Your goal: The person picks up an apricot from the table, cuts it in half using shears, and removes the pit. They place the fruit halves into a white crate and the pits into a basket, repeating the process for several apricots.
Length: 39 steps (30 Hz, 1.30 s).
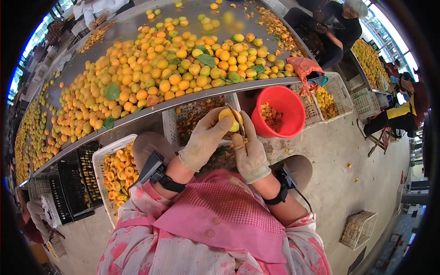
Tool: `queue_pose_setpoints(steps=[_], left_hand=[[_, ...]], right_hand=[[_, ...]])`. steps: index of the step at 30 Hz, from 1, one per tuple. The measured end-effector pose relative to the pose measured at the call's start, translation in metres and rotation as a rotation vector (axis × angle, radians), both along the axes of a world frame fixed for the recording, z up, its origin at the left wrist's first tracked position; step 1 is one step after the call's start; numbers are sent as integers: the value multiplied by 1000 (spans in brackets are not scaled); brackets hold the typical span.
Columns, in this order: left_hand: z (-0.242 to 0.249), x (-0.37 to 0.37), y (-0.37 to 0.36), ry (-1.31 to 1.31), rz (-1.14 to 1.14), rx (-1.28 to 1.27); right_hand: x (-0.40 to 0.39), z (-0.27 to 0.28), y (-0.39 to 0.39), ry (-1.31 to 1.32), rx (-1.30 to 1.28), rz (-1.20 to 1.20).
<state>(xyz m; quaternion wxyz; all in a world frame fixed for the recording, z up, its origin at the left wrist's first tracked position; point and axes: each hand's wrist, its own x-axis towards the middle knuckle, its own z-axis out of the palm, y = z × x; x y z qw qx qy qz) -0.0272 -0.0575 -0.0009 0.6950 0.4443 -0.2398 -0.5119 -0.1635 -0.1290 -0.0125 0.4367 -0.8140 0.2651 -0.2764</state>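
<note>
My left hand (205, 140), in a pale glove, is wrapped round a yellow-orange fruit (230, 120) just beyond my lap. My right hand (250, 153), gloved too, holds a small thin metal tool (239, 124) whose tip lies against the fruit. Just right of my hands stands a red bucket (293, 111) with peels and scraps (271, 116) in it. Under the table edge, beyond my hands, a white crate (170, 128) holds more scraps. To my left, a white crate (98, 160) holds cut fruit halves (120, 172).
A long metal table (188, 94) heaped with whole fruit (137, 68) and some leaves spans the front. An orange bag (305, 68) hangs at its right end, above a crate of fruit pieces (326, 103). A person (341, 27) sits beyond. An empty basket (358, 230) lies right.
</note>
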Motion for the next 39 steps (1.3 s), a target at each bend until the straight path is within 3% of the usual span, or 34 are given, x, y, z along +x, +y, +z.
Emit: queue_pose_setpoints(steps=[4,8,11,19,23,26,28,31,32,34,39], left_hand=[[-16,-11,-6,-165,117,6],[-16,-1,-5,-213,57,67],[-14,3,-5,-174,-27,122],[-14,3,-1,37,58,44],[-13,-2,-1,139,79,49],[-17,-8,0,-84,87,-58],[-27,-14,-3,-376,206,-116],[-24,-4,6,-457,112,52],[-22,-3,5,-457,111,52],[-20,0,2,-103,50,78],[-8,-11,0,-226,172,69]], right_hand=[[0,0,1,51,24,-31],[-3,-7,-6,69,40,-9],[-4,-9,-7,66,7,12],[-5,-5,3,184,94,-12],[-5,-12,4,85,61,4],[-3,-11,5,109,60,-4],[-1,-6,6,183,85,-25],[1,-11,5,136,40,-20],[1,-10,4,135,40,-21],[-1,-8,2,152,29,3],[1,-6,4,168,-5,17]])
